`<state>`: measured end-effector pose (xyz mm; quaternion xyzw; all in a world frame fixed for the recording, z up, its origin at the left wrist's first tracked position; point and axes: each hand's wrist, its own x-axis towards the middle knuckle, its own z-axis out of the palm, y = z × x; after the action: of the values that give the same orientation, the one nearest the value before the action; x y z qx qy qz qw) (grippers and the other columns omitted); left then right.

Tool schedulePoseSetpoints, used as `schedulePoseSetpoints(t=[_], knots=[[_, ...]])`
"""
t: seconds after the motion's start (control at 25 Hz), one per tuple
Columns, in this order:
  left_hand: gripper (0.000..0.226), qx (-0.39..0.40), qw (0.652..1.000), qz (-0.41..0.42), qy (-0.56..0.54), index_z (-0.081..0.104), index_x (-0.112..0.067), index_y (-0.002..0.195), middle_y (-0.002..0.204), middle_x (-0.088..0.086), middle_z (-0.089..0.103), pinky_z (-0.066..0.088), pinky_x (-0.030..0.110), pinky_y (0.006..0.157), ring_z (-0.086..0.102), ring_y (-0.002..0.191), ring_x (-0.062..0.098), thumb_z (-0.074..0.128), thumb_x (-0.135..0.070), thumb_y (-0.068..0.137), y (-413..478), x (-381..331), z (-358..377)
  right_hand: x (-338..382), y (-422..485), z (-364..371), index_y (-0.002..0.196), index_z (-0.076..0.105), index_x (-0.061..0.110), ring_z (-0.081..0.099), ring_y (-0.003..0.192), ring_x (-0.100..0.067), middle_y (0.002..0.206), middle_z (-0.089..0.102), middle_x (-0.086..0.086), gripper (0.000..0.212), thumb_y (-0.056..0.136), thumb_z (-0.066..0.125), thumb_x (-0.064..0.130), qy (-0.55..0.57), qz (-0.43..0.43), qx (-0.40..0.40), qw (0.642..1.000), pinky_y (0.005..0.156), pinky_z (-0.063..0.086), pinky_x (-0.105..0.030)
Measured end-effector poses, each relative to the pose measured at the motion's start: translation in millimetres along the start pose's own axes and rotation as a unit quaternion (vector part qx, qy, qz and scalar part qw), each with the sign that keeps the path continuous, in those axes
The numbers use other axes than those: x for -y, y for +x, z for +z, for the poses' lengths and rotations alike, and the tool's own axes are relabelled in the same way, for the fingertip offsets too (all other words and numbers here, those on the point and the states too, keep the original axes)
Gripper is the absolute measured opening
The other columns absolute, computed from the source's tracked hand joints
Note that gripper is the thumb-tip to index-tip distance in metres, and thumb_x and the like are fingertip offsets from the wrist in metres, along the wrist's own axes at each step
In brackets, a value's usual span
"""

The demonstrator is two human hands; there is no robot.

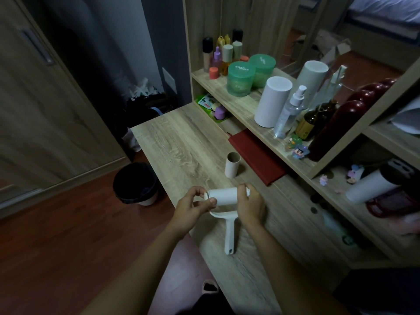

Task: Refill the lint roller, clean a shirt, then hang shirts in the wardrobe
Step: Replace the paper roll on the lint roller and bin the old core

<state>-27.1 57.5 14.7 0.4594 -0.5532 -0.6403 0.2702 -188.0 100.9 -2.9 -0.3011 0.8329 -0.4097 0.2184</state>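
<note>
Grip: left hand (191,208), right hand (250,205) on crosswise lint roller (223,196) ends, handle nearward.

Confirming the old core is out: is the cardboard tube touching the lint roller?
Apart: head view shows bare desk between cardboard tube and lint roller.

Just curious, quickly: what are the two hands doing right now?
Left hand: closed, pinching the left end of the lint roller.
Right hand: closed, gripping the lint roller at its right end.

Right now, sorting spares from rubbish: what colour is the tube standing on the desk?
The cardboard tube is plain light brown, seen best in the head view.
</note>
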Motion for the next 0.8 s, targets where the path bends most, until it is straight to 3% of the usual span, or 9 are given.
schedulePoseSetpoints(t=[0.16, 0.4, 0.64, 0.72, 0.8], knots=[[0.019, -0.008, 0.999, -0.014, -0.031, 0.050, -0.017, 0.090, 0.088, 0.011, 0.066, 0.054, 0.026, 0.070, 0.070, 0.079, 0.022, 0.068, -0.013, 0.083, -3.2, -1.4, 6.7, -1.6, 1.2, 0.9, 0.082, 0.059, 0.022, 0.062, 0.074, -0.022, 0.082, 0.066, -0.004, 0.035, 0.081, 0.034, 0.046, -0.015, 0.002, -0.003, 1.000, 0.061, 0.048, -0.032], [0.020, 0.001, 0.999, -0.021, -0.035, 0.045, -0.016, 0.090, 0.090, 0.009, 0.063, 0.056, 0.032, 0.075, 0.070, 0.079, 0.022, 0.064, -0.011, 0.086, -7.1, -5.6, 13.6, 0.6, 2.0, -6.2, 0.082, 0.056, 0.023, 0.058, 0.074, -0.021, 0.081, 0.060, -0.001, 0.034, 0.080, 0.031, 0.045, -0.022, -0.003, 0.025, 0.999, 0.054, 0.040, -0.024], [0.018, -0.013, 1.000, -0.012, -0.020, 0.043, -0.019, 0.092, 0.098, 0.013, 0.062, 0.056, 0.032, 0.074, 0.071, 0.077, 0.016, 0.060, -0.014, 0.090, -10.8, -2.8, 17.0, 1.1, 0.2, -6.1, 0.077, 0.053, 0.022, 0.058, 0.071, -0.018, 0.078, 0.059, 0.000, 0.030, 0.080, 0.032, 0.044, -0.006, -0.009, 0.038, 0.999, 0.055, 0.043, -0.027], [0.020, -0.034, 0.999, -0.009, -0.033, 0.046, -0.025, 0.102, 0.109, 0.012, 0.059, 0.057, 0.032, 0.075, 0.071, 0.080, 0.021, 0.058, -0.017, 0.091, -11.4, -1.8, 18.3, 2.7, -1.0, -6.4, 0.078, 0.053, 0.024, 0.059, 0.071, -0.020, 0.079, 0.062, -0.002, 0.029, 0.080, 0.033, 0.044, -0.008, 0.000, 0.026, 1.000, 0.052, 0.039, -0.024], [0.036, -0.052, 0.998, -0.003, -0.023, 0.042, -0.030, 0.124, 0.114, -0.001, 0.053, 0.056, 0.023, 0.071, 0.070, 0.080, 0.011, 0.056, -0.021, 0.092, -12.5, -1.9, 21.8, 3.4, -4.3, -4.9, 0.081, 0.054, 0.025, 0.060, 0.072, -0.019, 0.081, 0.063, -0.001, 0.031, 0.081, 0.032, 0.047, -0.016, 0.005, 0.015, 1.000, 0.049, 0.034, -0.021]])
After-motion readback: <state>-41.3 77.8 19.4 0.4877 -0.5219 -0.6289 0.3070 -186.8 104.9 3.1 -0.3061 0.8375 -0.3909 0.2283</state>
